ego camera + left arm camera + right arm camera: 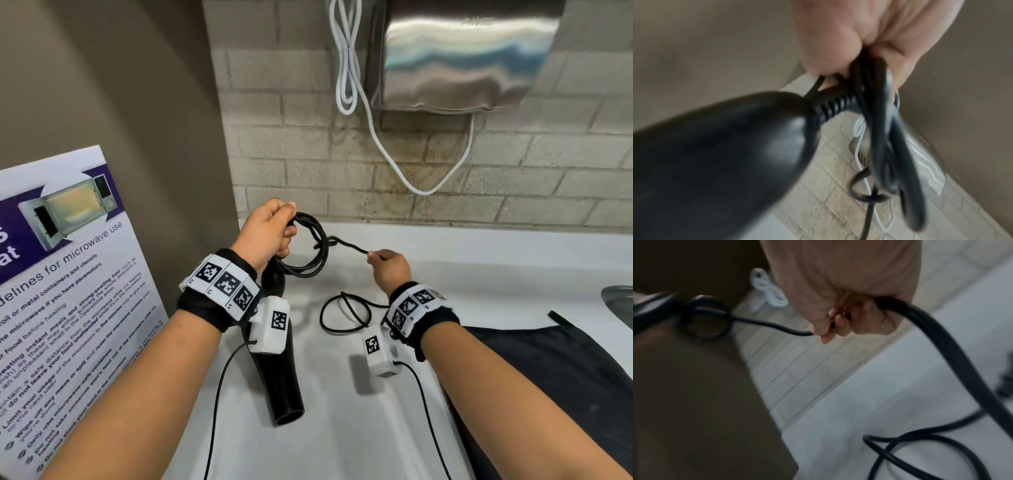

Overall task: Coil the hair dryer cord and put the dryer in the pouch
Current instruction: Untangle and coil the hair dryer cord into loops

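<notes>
My left hand (270, 228) grips several coiled loops of the black cord (308, 246) above the white counter. The black hair dryer (277, 380) hangs below that hand, nozzle pointing toward me; its handle end (719, 152) fills the left wrist view, the fingers (830, 55) curled round the loops. My right hand (387, 265) pinches the cord a short way right of the coil, the stretch between taut. More slack cord (346, 315) lies looped on the counter under the right wrist. The dark pouch (555, 387) lies flat at the right.
A steel hand dryer (462, 54) hangs on the brick wall with a white cable (349, 68) dangling beside it. A microwave poster (65, 294) leans at the left. A metal sink rim (618, 301) shows at the right edge.
</notes>
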Demonstrator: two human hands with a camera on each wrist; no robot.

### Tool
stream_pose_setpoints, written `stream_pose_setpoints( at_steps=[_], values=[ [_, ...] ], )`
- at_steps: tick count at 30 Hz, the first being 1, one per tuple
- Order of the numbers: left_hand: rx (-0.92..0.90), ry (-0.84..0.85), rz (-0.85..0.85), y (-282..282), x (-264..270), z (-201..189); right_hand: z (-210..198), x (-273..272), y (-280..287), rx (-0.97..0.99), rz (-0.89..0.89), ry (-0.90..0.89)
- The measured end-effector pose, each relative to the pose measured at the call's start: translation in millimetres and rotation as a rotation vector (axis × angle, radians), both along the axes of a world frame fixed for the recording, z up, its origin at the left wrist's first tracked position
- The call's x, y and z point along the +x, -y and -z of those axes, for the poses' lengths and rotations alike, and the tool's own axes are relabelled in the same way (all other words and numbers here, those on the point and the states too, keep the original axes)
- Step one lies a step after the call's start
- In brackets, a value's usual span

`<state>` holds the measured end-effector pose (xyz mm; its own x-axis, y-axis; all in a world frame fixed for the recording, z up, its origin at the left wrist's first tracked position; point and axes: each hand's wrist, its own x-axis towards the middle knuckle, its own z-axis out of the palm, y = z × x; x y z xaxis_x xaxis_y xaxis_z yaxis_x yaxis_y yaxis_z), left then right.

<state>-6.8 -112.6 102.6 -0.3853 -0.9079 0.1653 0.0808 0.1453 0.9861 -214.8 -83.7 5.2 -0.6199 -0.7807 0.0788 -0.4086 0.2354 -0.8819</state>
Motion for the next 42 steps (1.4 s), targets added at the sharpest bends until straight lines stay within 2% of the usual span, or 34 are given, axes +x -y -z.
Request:
stream_pose_setpoints(
  at_steps=[3,6,9,11,14,16,19,23,26,28,29,32,34,37,40,42],
  values=[
    [-0.003,0.005,-0.018,2.9,8.9,0.0,4.7,-27.6,-7.7,0.155,0.074,-0.034],
    [-0.001,0.001,-0.007,6.4,14.2,1.4,1.5,-28.7,-13.2,0.224,-0.072,-0.14],
    [-0.013,0.01,0.007,5.8,10.6,1.2,-17.4,-10.7,-13.8,0.187,-0.183,-0.21],
    [-0.029,0.026,0.012,3.0,4.9,0.8,-32.6,7.3,-13.6,0.088,-0.303,-0.086],
    [-0.059,0.048,0.017,0.9,-1.5,1.4,-53.8,37.2,-17.9,0.017,-0.684,0.091],
    [-0.071,0.06,0.009,0.9,-2.6,1.8,-57.7,50.8,-22.3,0.022,-0.867,0.183],
    [-0.081,0.061,-0.003,1.0,-1.1,0.7,-48.6,55.7,-24.6,0.041,-0.904,0.311],
    [-0.072,0.065,-0.019,0.7,0.3,-0.4,-33.5,56.7,-25.5,0.137,-0.846,0.26],
    [-0.061,0.047,-0.028,0.6,-0.2,0.5,-25.6,60.3,-25.3,0.007,-0.934,0.175],
    [-0.06,0.035,-0.028,0.3,0.2,0.4,-26.6,62.2,-25.2,-0.054,-0.894,0.083],
    [-0.06,0.034,-0.026,0.0,0.8,-0.5,-27.3,61.1,-23.4,-0.074,-0.87,-0.015],
    [-0.055,0.036,-0.028,-1.9,3.0,-2.9,-32.0,53.3,-18.9,-0.02,-0.822,-0.526],
    [-0.049,0.031,-0.026,-3.0,4.4,-3.5,-40.9,46.4,-17.0,0.077,-0.74,-0.712],
    [-0.064,0.036,0.021,-4.4,5.9,-3.1,-62.4,42.9,-14.5,0.09,-0.623,-0.875],
    [-0.111,0.082,0.092,-5.9,8.4,-2.6,-80.0,39.9,-9.2,0.087,-0.627,-1.009],
    [-0.102,0.078,0.124,-5.8,12.2,-3.3,-89.3,39.0,-9.7,0.088,-0.629,-1.018]
  ],
)
